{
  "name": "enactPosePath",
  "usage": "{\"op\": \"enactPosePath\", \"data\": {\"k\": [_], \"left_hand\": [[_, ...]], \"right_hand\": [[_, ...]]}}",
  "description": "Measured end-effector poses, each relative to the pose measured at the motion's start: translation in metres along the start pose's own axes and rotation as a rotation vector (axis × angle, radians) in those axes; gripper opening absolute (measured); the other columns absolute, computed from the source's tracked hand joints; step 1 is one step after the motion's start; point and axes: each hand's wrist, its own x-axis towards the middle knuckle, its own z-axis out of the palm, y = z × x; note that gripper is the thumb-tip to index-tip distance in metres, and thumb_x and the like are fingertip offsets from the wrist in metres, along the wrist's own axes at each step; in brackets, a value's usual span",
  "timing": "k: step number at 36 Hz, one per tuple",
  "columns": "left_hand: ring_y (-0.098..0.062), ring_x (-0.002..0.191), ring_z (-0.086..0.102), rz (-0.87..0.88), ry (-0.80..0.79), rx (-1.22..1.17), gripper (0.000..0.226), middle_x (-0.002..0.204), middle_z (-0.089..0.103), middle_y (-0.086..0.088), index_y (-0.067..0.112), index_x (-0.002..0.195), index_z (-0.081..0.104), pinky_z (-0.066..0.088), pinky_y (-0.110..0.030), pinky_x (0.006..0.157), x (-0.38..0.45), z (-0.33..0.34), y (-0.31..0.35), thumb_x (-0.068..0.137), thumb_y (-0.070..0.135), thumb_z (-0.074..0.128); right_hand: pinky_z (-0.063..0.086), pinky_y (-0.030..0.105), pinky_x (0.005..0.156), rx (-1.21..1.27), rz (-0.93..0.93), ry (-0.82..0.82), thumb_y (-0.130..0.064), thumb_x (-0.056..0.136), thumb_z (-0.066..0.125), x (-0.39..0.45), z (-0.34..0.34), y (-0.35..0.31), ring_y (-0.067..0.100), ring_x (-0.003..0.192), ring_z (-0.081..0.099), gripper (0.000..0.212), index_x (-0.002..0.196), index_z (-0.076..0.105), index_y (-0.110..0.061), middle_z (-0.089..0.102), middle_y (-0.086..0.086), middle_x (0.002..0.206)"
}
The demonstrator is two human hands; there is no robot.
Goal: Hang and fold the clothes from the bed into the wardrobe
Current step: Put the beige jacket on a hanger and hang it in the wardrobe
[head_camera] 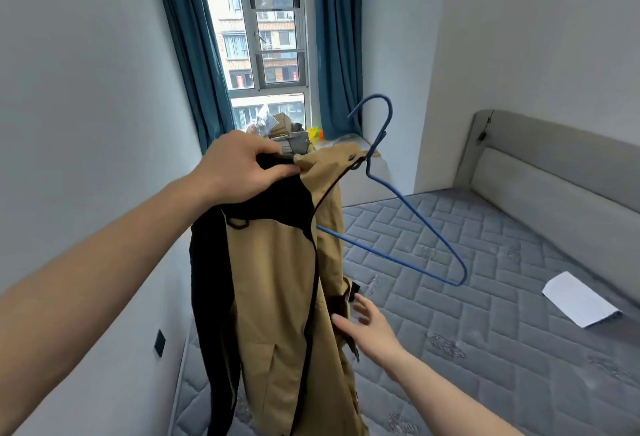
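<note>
left hand point(239, 167) is up in front of the window point(266, 44), fingers curled tight around the bunched top of a tan jacket point(277, 283) with black lining, so the whole thing hangs straight down from that grip, above the near left corner of the bed point(485, 262). a blue wire hanger point(412, 207) is stuck partway into the jacket: one end is buried under the fabric by the collar, the hook pokes up to the right of the left hand, and the other shoulder juts out tilted over the mattress (only half in, basically). right hand point(367, 323) is lower down at the jacket's right edge, fingers spread and loose, just at the fabric, not gripping anything; can't tell for sure if the fingertips actually touch it. a folded white sheet of paper point(581, 299) lies near the right edge of the bare grey quilted mattress. teal curtains point(194, 48) hang either side of the window, with some clutter piled on the sill point(287, 131) behind the left hand.
</note>
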Motion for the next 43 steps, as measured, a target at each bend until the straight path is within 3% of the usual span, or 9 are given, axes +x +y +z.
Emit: {"op": "enactPosePath", "data": {"k": [3,8,14,17,20,30,35,38,43], "left_hand": [[-0.011,0.066,0.060,0.020,0.003,0.009,0.042,0.066,0.065,0.007,0.026,0.077,0.072,0.049,-0.039,0.063,0.006,-0.009,0.007,0.083,0.066,0.062],[-0.015,0.066,0.060,0.019,0.006,0.014,0.044,0.065,0.064,0.005,0.024,0.076,0.071,0.050,-0.042,0.063,0.006,-0.018,0.007,0.082,0.066,0.061],[-0.009,0.066,0.059,-0.014,0.004,0.036,0.043,0.064,0.063,0.013,0.034,0.071,0.068,0.044,-0.031,0.057,-0.007,-0.025,-0.022,0.077,0.074,0.057],[0.002,0.072,0.060,-0.033,-0.041,0.045,0.026,0.071,0.065,0.026,0.054,0.073,0.067,0.038,-0.025,0.057,-0.017,-0.021,-0.036,0.075,0.077,0.055],[0.000,0.069,0.059,-0.062,-0.080,0.057,0.043,0.069,0.065,0.022,0.044,0.074,0.071,0.042,-0.029,0.058,-0.022,-0.014,-0.051,0.073,0.082,0.051],[-0.006,0.068,0.055,-0.141,-0.181,0.191,0.037,0.067,0.060,0.018,0.045,0.074,0.065,0.034,-0.026,0.056,-0.028,0.010,-0.082,0.085,0.078,0.052],[-0.012,0.073,0.053,-0.266,-0.141,0.177,0.030,0.070,0.055,0.018,0.044,0.078,0.065,0.034,-0.029,0.057,-0.023,0.020,-0.084,0.093,0.066,0.053],[-0.018,0.076,0.057,-0.379,-0.054,0.061,0.026,0.073,0.058,0.014,0.047,0.073,0.060,0.034,-0.030,0.057,-0.019,0.021,-0.084,0.098,0.053,0.056],[-0.018,0.070,0.060,-0.430,0.004,-0.106,0.040,0.068,0.062,0.012,0.045,0.057,0.059,0.036,-0.031,0.059,-0.009,0.027,-0.077,0.098,0.043,0.062]], "right_hand": [[0.045,0.040,0.112,-0.042,-0.075,-0.015,-0.061,0.070,0.083,0.007,0.013,-0.015,0.014,0.131,0.053,0.087,0.145,0.048,-0.036,0.057,-0.015,0.138],[0.054,0.040,0.094,0.005,-0.121,0.177,-0.031,0.101,0.060,0.021,0.012,-0.031,0.020,0.104,0.067,0.016,0.109,0.071,-0.024,0.073,-0.003,0.103],[0.052,0.039,0.087,0.122,-0.186,0.373,-0.023,0.104,0.055,0.034,-0.055,-0.043,0.019,0.096,0.065,0.024,0.099,0.073,-0.008,0.074,0.008,0.101],[0.045,0.033,0.066,0.054,-0.265,0.425,-0.022,0.102,0.059,0.041,-0.092,-0.061,0.016,0.081,0.056,0.030,0.082,0.069,-0.001,0.067,0.015,0.079],[0.038,0.031,0.059,-0.007,-0.291,0.468,-0.025,0.101,0.061,0.047,-0.126,-0.088,0.015,0.075,0.051,0.038,0.080,0.068,0.005,0.062,0.026,0.072],[0.021,0.020,0.040,-0.178,-0.666,0.645,-0.027,0.096,0.064,0.010,-0.174,-0.237,0.005,0.040,0.029,0.054,0.052,0.035,-0.015,0.032,-0.011,0.041],[0.024,0.030,0.052,-0.205,-0.840,0.548,-0.031,0.092,0.062,-0.043,-0.153,-0.292,0.010,0.052,0.029,0.049,0.057,0.032,-0.013,0.030,-0.007,0.052],[0.040,0.034,0.062,-0.313,-0.808,0.362,-0.042,0.094,0.059,-0.072,-0.137,-0.294,0.022,0.059,0.051,0.043,0.073,0.061,-0.005,0.053,0.014,0.064],[0.044,0.030,0.071,-0.604,-0.701,-0.078,-0.051,0.099,0.051,-0.099,-0.097,-0.264,0.004,0.072,0.058,0.032,0.089,0.066,-0.025,0.064,-0.005,0.080]]}}
